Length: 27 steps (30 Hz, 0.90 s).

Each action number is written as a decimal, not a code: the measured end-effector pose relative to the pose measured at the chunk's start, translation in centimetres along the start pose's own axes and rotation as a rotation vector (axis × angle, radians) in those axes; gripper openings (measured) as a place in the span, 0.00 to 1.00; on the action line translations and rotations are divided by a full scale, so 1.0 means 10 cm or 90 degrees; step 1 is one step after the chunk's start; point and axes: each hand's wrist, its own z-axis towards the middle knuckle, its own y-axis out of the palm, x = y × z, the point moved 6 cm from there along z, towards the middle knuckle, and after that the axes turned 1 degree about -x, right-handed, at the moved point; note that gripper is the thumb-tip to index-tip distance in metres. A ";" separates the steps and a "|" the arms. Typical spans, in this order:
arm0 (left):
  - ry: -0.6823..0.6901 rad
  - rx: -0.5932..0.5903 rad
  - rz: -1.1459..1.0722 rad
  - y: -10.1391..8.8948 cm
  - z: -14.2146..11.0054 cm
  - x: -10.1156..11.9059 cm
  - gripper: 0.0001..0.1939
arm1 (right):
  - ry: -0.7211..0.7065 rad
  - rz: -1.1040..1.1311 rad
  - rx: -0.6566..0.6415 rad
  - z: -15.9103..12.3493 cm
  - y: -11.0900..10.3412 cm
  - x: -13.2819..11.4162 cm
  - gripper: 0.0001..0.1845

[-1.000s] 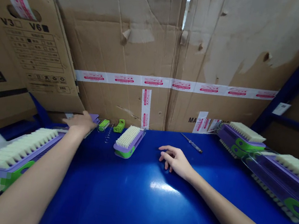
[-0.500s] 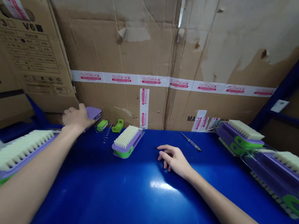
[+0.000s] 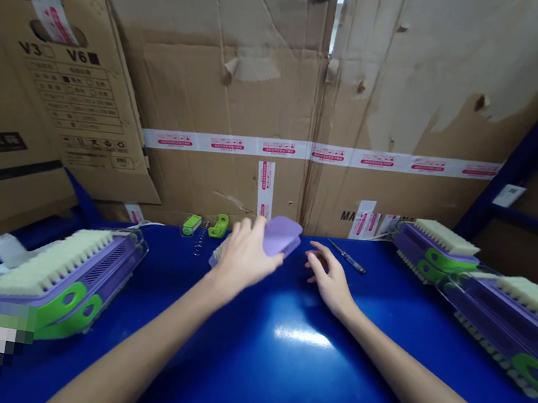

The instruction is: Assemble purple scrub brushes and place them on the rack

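Note:
My left hand [image 3: 246, 252] is closed on a flat purple plastic piece [image 3: 283, 234] with rounded corners, held in the air above the middle of the table. Behind this hand, a scrub brush [image 3: 214, 258] with cream bristles is almost wholly hidden. My right hand [image 3: 331, 277] rests low over the table just right of the purple piece, its fingers loosely bent and apart, holding nothing. A thin screwdriver [image 3: 349, 257] with a clear handle lies beyond it. Left of the hidden brush are a small green part in a clear case [image 3: 191, 225], a metal spring [image 3: 201, 238] and a green bracket [image 3: 218, 226].
Purple and green brushes [image 3: 436, 250] are stacked at the right edge, with more brushes [image 3: 71, 273] at the left beside a white plug with a cable [image 3: 7, 246]. Cardboard sheets [image 3: 223, 100] wall the back of the blue table [image 3: 222, 376]. A blue post [image 3: 525, 142] slants at right.
My left hand has carried the purple piece from the back left to the middle, now covering the brush there. My right hand stays nearly in place. The view has shifted slightly left.

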 end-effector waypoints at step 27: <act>-0.180 -0.225 0.160 0.18 0.03 -0.92 0.42 | -0.221 -0.238 -0.034 0.02 -0.01 -0.11 0.20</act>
